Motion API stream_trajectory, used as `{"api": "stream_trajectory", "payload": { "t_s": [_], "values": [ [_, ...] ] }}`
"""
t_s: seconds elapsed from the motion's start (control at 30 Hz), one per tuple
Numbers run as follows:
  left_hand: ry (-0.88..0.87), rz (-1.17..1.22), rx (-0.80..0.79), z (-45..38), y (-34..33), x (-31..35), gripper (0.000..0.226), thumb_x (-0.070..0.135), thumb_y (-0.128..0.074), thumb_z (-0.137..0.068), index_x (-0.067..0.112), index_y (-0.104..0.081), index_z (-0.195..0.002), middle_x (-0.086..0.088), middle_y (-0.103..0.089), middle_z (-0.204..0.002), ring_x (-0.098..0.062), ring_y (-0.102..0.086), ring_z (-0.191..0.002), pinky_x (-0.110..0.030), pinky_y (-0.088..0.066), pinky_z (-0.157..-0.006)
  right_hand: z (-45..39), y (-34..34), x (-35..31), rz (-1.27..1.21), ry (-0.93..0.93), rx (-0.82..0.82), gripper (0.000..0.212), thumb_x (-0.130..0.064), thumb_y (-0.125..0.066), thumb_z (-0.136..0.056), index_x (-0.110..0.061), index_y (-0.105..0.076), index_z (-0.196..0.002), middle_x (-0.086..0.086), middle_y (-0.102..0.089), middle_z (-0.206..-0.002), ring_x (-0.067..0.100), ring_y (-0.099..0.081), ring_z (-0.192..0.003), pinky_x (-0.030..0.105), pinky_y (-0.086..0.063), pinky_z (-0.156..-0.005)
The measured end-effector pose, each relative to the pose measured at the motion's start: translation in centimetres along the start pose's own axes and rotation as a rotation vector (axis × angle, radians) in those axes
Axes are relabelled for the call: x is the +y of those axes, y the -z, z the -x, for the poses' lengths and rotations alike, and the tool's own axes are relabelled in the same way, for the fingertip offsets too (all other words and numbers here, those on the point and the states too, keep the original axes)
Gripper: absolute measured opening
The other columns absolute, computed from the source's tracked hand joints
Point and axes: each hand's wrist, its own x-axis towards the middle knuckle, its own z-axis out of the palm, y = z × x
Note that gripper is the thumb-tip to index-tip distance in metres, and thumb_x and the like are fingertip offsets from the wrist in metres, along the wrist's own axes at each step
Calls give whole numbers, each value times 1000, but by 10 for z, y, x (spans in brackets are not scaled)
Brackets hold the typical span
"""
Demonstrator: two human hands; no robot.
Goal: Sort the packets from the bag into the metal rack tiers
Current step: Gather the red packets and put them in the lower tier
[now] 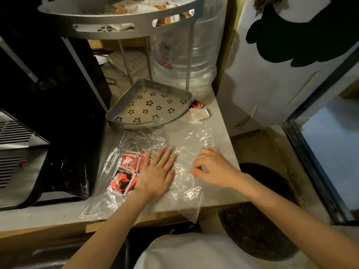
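A clear plastic bag [182, 144] lies flat on the counter with several red packets [126, 171] inside at its left end. My left hand [157, 169] rests flat on the bag, fingers straight, partly covering the packets. My right hand [211, 167] has curled fingers and pinches the plastic near the bag's middle. Behind the bag stands the metal rack; its lower tier [147, 107] holds no packets, and its upper tier [120, 18] holds several packets. A red packet [197, 103] and a white packet [200, 115] lie on the counter right of the lower tier.
A black appliance [58, 113] stands at the left against the rack. A large clear water bottle [186, 55] stands behind the rack. A white fridge door [281, 65] is at the right. The counter's front edge [136, 220] runs below the bag.
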Motion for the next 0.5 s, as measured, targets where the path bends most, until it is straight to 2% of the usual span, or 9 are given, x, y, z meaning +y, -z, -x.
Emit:
{"api": "stream_trajectory", "payload": {
  "t_s": [0.2, 0.33, 0.4, 0.5],
  "values": [
    [-3, -25, 0, 0, -6, -4, 57, 47, 3, -91, 30, 11, -144, 4, 20, -152, -20, 24, -139, -46, 19, -110, 13, 18, 11, -61, -62, 80, 26, -28, -57, -88, -12, -71, -73, -2, -68, -74, 13, -50, -83, 25, -26, -88],
    [-14, -39, -6, 0, -7, -5, 57, 47, 4, -91, 29, 12, -144, 2, 19, -153, -22, 23, -140, -46, 18, -110, 23, 35, 28, -150, -141, 157, 27, -26, -58, -77, -23, -62, -51, -7, -62, -58, 6, -50, -72, 23, -32, -80],
    [-15, -28, -2, 0, -8, -6, 59, 49, 4, -90, 29, 10, -144, 2, 18, -153, -22, 22, -140, -46, 18, -110, 30, 40, 34, -205, -185, 140, 30, -25, -52, -71, -28, -58, -42, -7, -59, -49, 5, -52, -67, 14, -33, -72],
    [-27, -22, -13, 0, -6, -7, 65, 55, 11, -85, 29, 12, -144, 2, 20, -152, -21, 23, -140, -46, 19, -110, 40, 38, 49, -213, -289, 65, 35, -25, -55, -75, -21, -65, -42, -1, -60, -46, 9, -58, -60, 12, -41, -69]
  ]
}}
